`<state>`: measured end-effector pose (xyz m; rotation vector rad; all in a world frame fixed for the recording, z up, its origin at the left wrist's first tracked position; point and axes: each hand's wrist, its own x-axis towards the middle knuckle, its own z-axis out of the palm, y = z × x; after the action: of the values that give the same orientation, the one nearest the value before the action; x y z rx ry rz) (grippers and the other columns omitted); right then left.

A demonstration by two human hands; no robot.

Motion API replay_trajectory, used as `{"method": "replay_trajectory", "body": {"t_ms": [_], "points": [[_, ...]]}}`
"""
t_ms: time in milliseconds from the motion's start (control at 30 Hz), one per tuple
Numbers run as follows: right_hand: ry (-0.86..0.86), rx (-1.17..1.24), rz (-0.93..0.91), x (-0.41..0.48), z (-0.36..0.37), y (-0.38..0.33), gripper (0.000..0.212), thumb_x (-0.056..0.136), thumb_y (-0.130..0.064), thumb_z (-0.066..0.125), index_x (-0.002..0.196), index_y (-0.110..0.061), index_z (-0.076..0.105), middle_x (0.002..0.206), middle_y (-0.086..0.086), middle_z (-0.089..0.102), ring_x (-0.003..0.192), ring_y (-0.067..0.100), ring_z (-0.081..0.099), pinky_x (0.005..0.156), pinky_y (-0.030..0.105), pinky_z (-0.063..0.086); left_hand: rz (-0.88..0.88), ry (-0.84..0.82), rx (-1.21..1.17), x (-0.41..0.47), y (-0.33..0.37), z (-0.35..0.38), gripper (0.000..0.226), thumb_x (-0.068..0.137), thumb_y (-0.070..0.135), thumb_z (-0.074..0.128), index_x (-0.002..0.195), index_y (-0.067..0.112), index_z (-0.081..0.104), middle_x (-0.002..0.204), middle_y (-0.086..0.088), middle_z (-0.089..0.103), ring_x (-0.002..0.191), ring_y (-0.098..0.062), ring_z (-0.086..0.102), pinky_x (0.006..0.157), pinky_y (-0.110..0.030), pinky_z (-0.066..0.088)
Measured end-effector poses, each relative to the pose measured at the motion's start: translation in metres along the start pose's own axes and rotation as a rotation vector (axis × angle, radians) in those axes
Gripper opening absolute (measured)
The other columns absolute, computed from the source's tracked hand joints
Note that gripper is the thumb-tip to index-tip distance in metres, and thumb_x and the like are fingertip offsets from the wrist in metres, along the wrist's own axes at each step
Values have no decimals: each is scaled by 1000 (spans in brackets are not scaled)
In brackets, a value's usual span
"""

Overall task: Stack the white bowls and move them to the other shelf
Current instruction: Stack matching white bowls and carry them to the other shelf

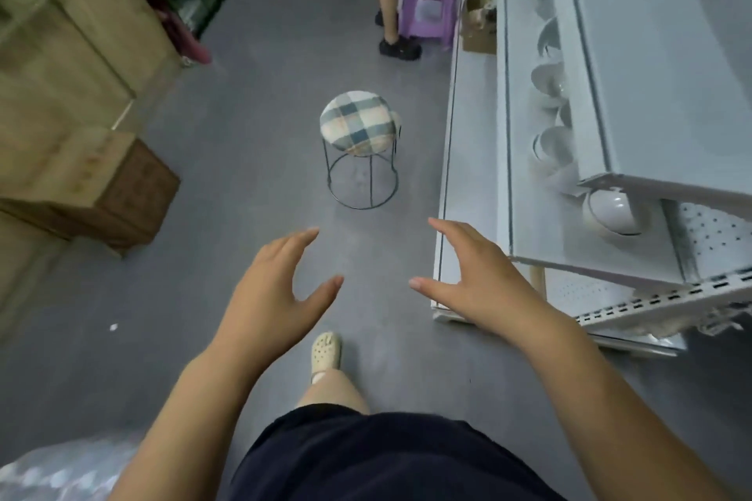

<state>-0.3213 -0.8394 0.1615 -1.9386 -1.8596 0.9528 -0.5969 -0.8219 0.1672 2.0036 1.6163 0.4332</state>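
Grey shop floor (244, 102) all around, and the fingers (296, 242) are straight and loosely spread on both the left hand (276, 293) and right hand (478, 281), thumbs out, holding nothing. Right hand hovers just beside the white shelf (525, 191), where the white bowls (612, 211) sit in a row. Plaid stool (358, 124) stands ahead, cardboard boxes (118, 187) off left.

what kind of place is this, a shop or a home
Probably a shop aisle or its stockroom: white metal shelving holds rows of white bowls, and cardboard boxes are stacked along the opposite side.
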Motion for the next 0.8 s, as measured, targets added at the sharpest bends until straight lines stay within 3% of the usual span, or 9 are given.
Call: {"method": "replay_trajectory", "body": {"t_ms": [167, 400, 533, 800], "points": [[31, 39, 35, 82, 4, -33, 85, 89, -50, 74, 158, -33, 28, 161, -15, 32, 147, 8, 33, 107, 19, 26, 56, 0, 58, 84, -35, -41, 69, 91, 53, 66, 151, 28, 43, 149, 8, 51, 141, -12, 41, 107, -25, 32], [220, 169, 186, 167, 3, -67, 87, 86, -52, 76, 157, -31, 30, 159, -11, 37, 145, 9, 37, 109, 23, 32, 254, -93, 173, 222, -53, -103, 69, 90, 54, 65, 150, 27, 44, 148, 8, 52, 139, -12, 43, 106, -26, 34], [224, 191, 284, 189, -7, -53, 87, 86, -51, 76, 157, -31, 31, 161, -12, 35, 147, 9, 35, 116, 29, 33, 323, -159, 137, 284, -39, -96, 67, 91, 50, 67, 150, 29, 43, 150, 10, 50, 139, -13, 41, 102, -22, 31], [264, 195, 395, 279, -53, -1, 86, 89, -45, 75, 159, -26, 29, 162, -7, 35, 147, 13, 35, 108, 22, 28, 383, -252, 138, 407, -1, -58, 70, 90, 57, 65, 151, 32, 41, 153, 11, 47, 138, -13, 44, 105, -30, 40]]}}
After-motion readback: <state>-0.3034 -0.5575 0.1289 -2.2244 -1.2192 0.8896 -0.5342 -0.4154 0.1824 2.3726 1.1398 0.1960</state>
